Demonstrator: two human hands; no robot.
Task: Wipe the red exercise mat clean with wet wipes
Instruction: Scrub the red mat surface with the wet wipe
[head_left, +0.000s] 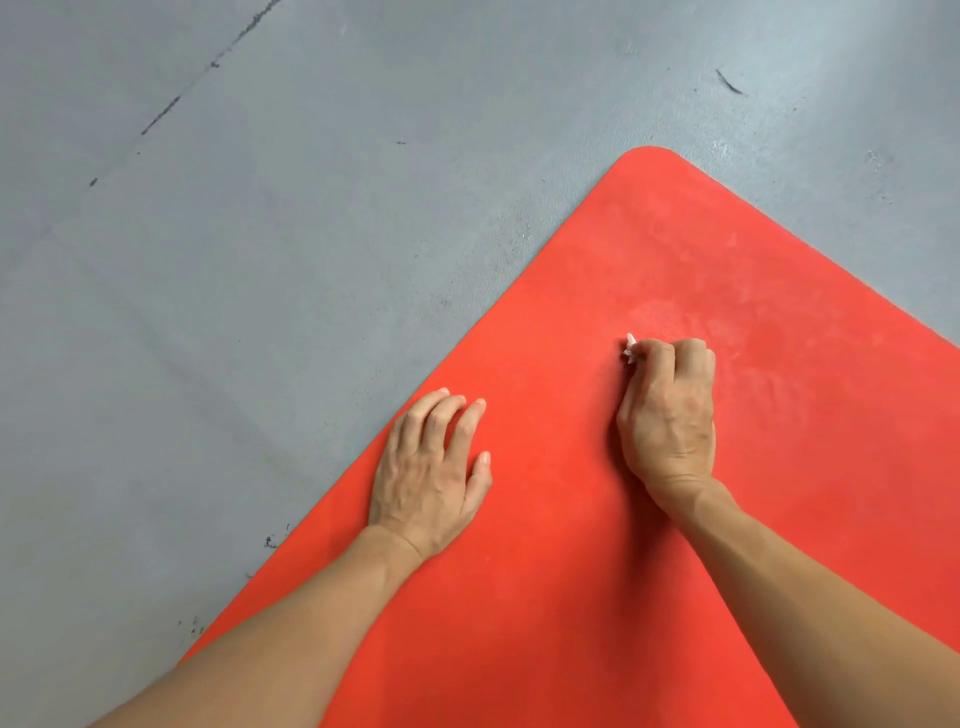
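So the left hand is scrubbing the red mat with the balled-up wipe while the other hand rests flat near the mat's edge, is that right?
Not quite: the hands are swapped. In the head view the right hand grips the balled-up wipe against the red mat, and the left hand rests flat near the mat's edge. The rest is right.

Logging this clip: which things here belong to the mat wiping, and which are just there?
In the job: red mat; wet wipe, bunched in the right hand; left hand, flat on the mat.
Just there: grey floor; dark scuff marks.
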